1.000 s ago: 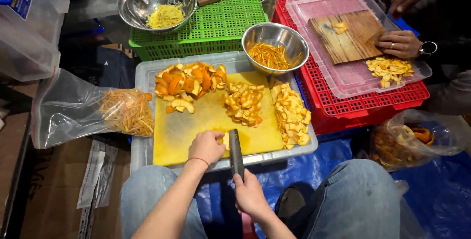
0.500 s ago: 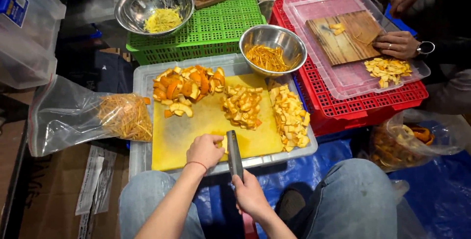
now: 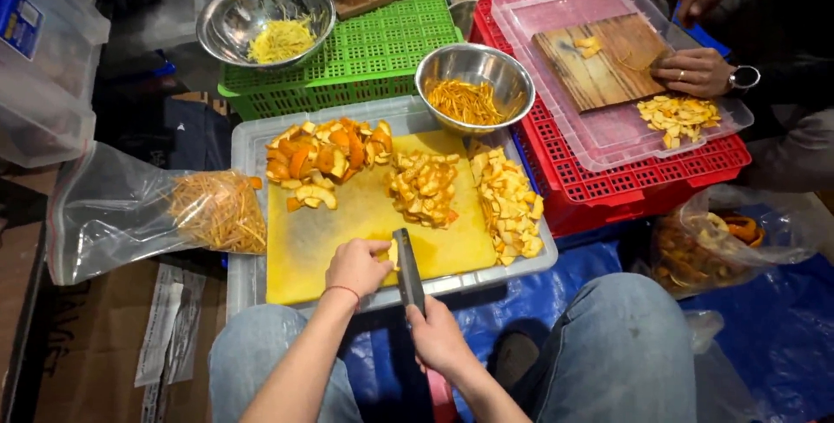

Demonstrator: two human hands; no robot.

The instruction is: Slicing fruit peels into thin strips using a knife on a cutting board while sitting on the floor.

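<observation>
My left hand [image 3: 356,267] presses a small piece of peel [image 3: 392,254] onto the yellow cutting board [image 3: 347,214], near its front edge. My right hand [image 3: 439,336] grips the handle of a knife [image 3: 407,268], whose dark blade rests against that piece beside my left fingers. On the board lie three heaps of citrus peel: orange chunks [image 3: 326,155] at the back left, a pale heap [image 3: 423,186] in the middle and a long pale heap [image 3: 506,203] on the right. The board sits on a clear plastic lid [image 3: 248,271] above my knees.
A steel bowl of orange peel strips [image 3: 473,93] stands behind the board. A second bowl [image 3: 265,19] sits on a green crate [image 3: 382,49]. Another person's hand [image 3: 692,71] rests on a wooden board [image 3: 599,62] over a red crate [image 3: 660,180]. A plastic bag of strips [image 3: 156,214] lies left.
My hands and the knife stay at the board's front edge, my left fingers shifting slightly on the peel piece. The view has tilted a little; the other person's hand stays put.
</observation>
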